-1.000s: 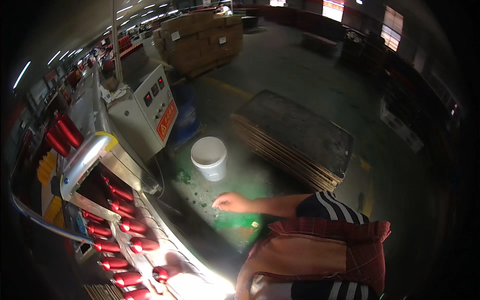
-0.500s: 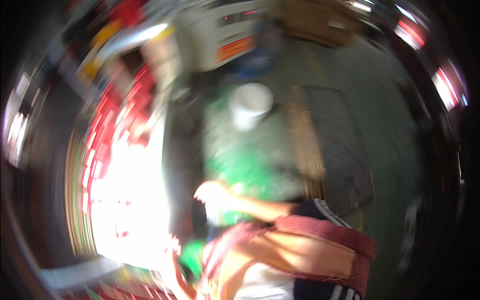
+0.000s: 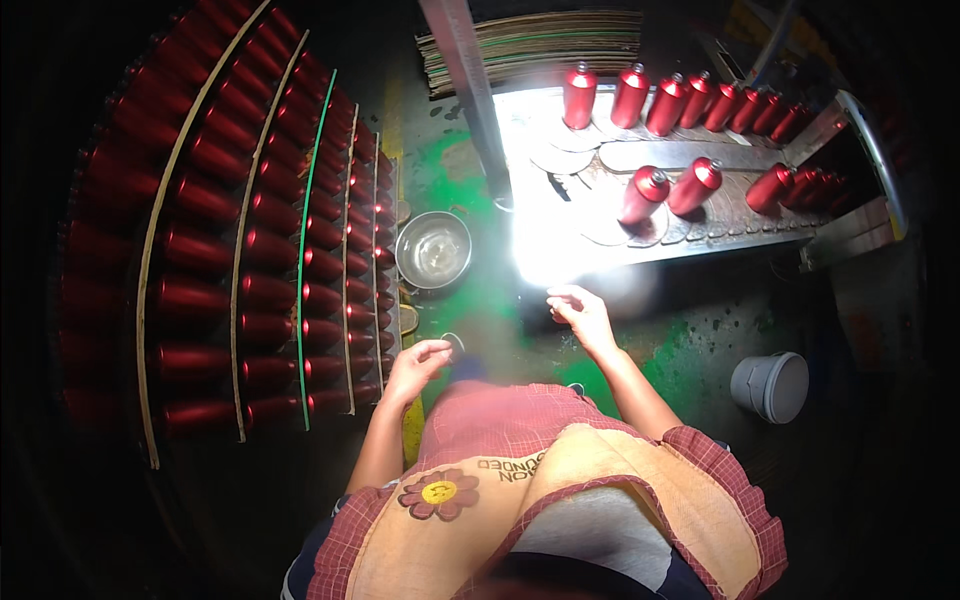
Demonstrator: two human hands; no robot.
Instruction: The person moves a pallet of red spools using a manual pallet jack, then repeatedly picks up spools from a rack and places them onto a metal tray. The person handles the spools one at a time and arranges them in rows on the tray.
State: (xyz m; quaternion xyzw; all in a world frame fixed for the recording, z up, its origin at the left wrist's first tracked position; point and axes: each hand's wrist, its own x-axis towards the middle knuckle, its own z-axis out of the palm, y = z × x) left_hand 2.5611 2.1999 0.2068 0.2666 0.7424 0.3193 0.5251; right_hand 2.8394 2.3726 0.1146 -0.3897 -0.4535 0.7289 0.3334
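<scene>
My left hand (image 3: 416,370) is above the floor beside a tall stack of red metal bottles (image 3: 202,255). Its thumb and fingers are pressed together, and a thin pale loop (image 3: 455,341) shows at their tips; whether they grip it is unclear. Close to the near edge of a brightly lit conveyor (image 3: 690,152), my right hand (image 3: 584,318) has bent fingers held apart, with nothing visible in them. Red bottles with silver necks stand on the conveyor in two rows, the nearest being a red bottle (image 3: 644,196) at the front. Glare washes out the conveyor's left end.
A metal basin (image 3: 433,250) lies between the stack and the conveyor. Thin boards (image 3: 304,250) separate the stacked layers. To the right stands a lidded white bucket (image 3: 770,387). A metal post (image 3: 467,85) rises by the conveyor's left end, with flat sheets (image 3: 535,48) piled behind.
My view has swung round from a blurred one, bringing the bottle stack to the left and the conveyor to the right. Both hands now appear ahead of my body, farther apart.
</scene>
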